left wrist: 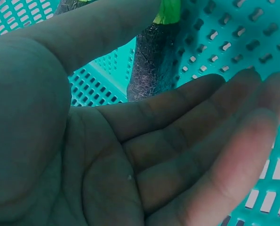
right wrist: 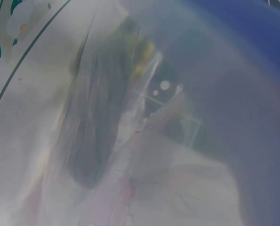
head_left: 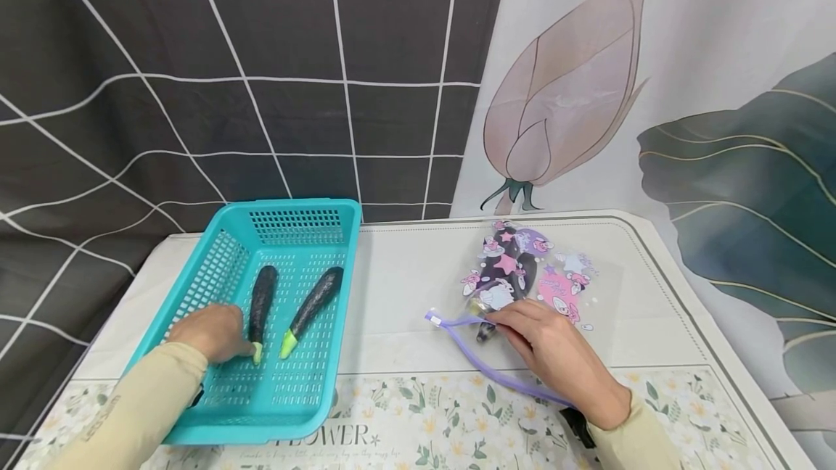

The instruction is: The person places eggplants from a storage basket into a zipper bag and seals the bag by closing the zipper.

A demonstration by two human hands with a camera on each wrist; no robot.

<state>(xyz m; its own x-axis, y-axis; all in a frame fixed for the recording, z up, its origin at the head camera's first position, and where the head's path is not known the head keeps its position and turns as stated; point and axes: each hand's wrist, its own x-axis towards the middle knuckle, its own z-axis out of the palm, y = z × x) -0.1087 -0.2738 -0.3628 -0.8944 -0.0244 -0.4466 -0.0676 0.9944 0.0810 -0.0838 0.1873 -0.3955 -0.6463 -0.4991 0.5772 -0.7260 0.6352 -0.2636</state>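
Observation:
In the teal basket (head_left: 307,412) lie two dark eggplants with green stem ends. My left hand (head_left: 212,332) is inside the basket, its thumb at the stem end of the left eggplant (head_left: 262,303). The left wrist view shows the palm (left wrist: 107,169) turned up, fingers loosely extended, with an eggplant (left wrist: 151,61) beyond the thumb. The other eggplant (head_left: 316,304) slants to the right of it. My right hand (head_left: 555,347) pinches the mouth of a clear printed slider bag (head_left: 562,289) with a purple zip. Dark eggplants (head_left: 525,270) show inside the bag, blurred through its film in the right wrist view.
The basket stands at the left of a white table (head_left: 398,289), and the bag lies at the right. A flowered mat (head_left: 451,419) covers the front. Behind hangs a dark gridded curtain (head_left: 392,35) beside a white flower-printed one (head_left: 568,78).

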